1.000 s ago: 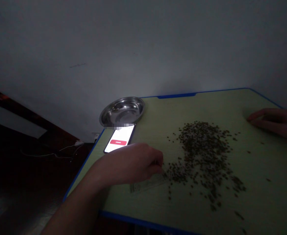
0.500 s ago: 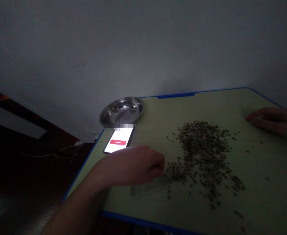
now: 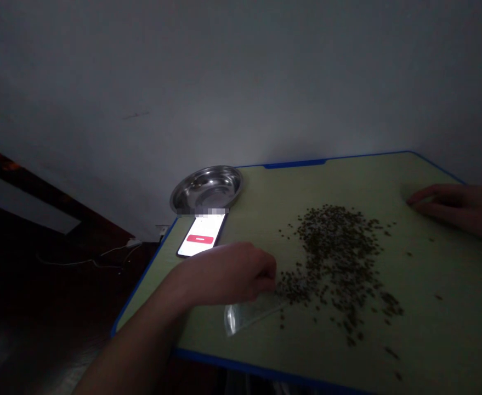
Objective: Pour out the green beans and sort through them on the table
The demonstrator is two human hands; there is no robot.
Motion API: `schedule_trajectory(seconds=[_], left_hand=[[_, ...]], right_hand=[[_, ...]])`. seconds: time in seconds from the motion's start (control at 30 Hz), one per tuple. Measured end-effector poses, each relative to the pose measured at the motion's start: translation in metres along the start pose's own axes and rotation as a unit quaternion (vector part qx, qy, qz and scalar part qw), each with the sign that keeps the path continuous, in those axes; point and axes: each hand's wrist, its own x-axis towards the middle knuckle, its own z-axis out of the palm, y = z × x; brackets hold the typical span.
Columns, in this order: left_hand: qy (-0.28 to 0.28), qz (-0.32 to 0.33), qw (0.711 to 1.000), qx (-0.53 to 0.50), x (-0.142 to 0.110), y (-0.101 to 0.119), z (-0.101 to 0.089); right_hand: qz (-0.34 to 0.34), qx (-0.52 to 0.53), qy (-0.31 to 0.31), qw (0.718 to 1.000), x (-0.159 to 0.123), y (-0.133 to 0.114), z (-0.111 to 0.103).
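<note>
My left hand point(image 3: 244, 274) is closed in a pinch at the near left edge of a loose spread of small dark brown, seed-like pieces point(image 3: 339, 241). From under it a clear plastic bag point(image 3: 244, 318) sticks out toward me, and the fingers seem to grip its far edge, though the fingertips are partly hidden. Some pieces lie right at the bag's end. My right hand point(image 3: 458, 206) rests on the tabletop at the far right, apart from the pieces, its fingers stretched out and holding nothing.
A lit phone point(image 3: 202, 236) lies just beyond my left wrist. Behind it stands a shiny steel bowl point(image 3: 208, 189) at the table's left corner. The pale green table point(image 3: 265, 203) has a blue edge and stands against a grey wall point(image 3: 241, 82). White cables point(image 3: 113, 252) run at the left.
The plastic bag's near end has lifted slightly and catches more light. My left hand stays at the pile's edge. The view has shifted a little; the right hand looks unchanged.
</note>
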Motion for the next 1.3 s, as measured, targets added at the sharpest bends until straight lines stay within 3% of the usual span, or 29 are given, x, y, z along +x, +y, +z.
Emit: schedule_trajectory(seconds=[0.47, 0.8, 1.3], left_hand=[[-0.022, 0.016, 1.0, 0.015, 0.003, 0.019, 0.002], [0.023, -0.021, 0.998, 0.063, 0.002, 0.02, 0.004], [0.055, -0.005, 0.993, 0.103, 0.012, 0.025, 0.006]], right_hand=[[0.024, 0.007, -0.034, 0.999, 0.0, -0.005, -0.002], [0.011, 0.027, -0.007, 1.0, 0.0, -0.007, 0.001], [0.009, 0.02, -0.017, 1.0, -0.001, -0.012, -0.001]])
